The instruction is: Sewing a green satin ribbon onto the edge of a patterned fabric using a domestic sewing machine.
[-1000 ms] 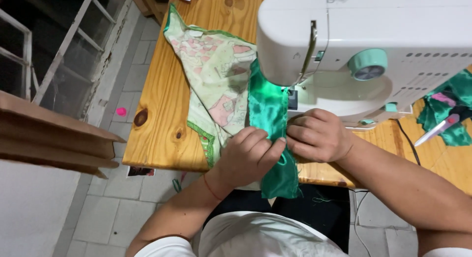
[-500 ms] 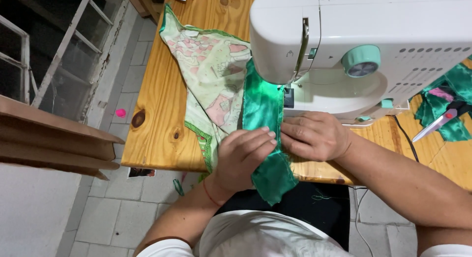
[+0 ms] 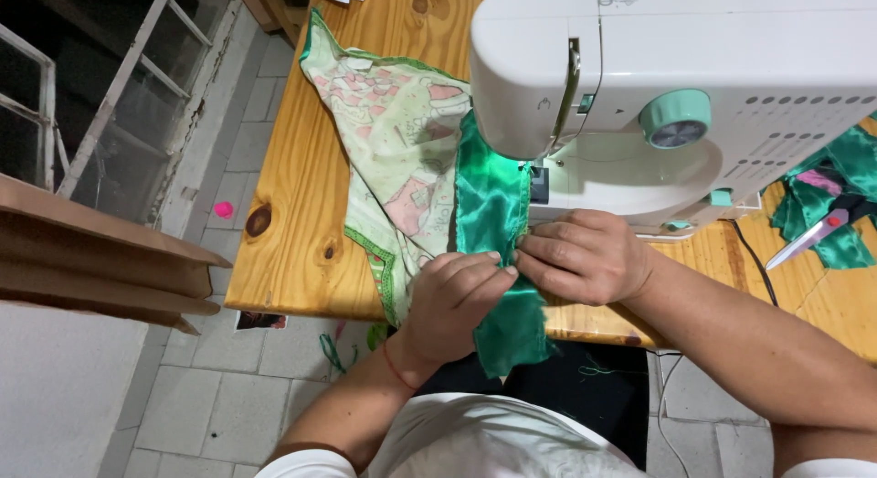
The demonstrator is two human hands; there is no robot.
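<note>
Pale floor tiles and a dark window frame lie beside one knotty wooden table [image 3: 301,213], which carries one white sewing machine [image 3: 694,85] with a mint dial. Both hands meet at the table's near edge, in front of the machine. One green satin strip [image 3: 493,213] runs from under the machine's head toward the person and hangs off the table edge. The left hand [image 3: 452,300] lies curled on the strip's left side, fingers pressing it flat rather than closed around it. The right hand [image 3: 585,257] rests on its right side, fingertips pinching the strip's edge, touching the left hand's fingers. Under the strip, one patterned pale cloth [image 3: 393,140] with green trim spreads to the left. Far right lie one pair of scissors [image 3: 808,240], red at the pivot, and a heap of green scraps [image 3: 840,185].
</note>
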